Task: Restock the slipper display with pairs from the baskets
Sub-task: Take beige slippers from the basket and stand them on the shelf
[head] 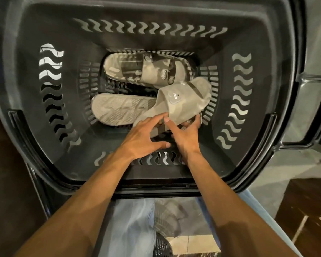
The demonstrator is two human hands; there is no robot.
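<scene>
A deep black plastic basket (44,34) fills the view. Two camouflage-patterned beige slippers lie at its bottom. The far slipper (146,68) rests flat near the back wall. The near slipper (183,97) is tilted, its toe end raised to the right. My right hand (188,135) grips the near edge of this slipper's strap, thumb on top and fingers curled beneath. My left hand (144,138) reaches in beside it with fingers spread, fingertips touching the strap's lower edge.
The basket's slotted walls rise steeply on all sides around my forearms. A second black basket's rim (315,78) shows at the right. Below the rim are my jeans, a tiled floor (189,242) and a dark wooden surface (308,210).
</scene>
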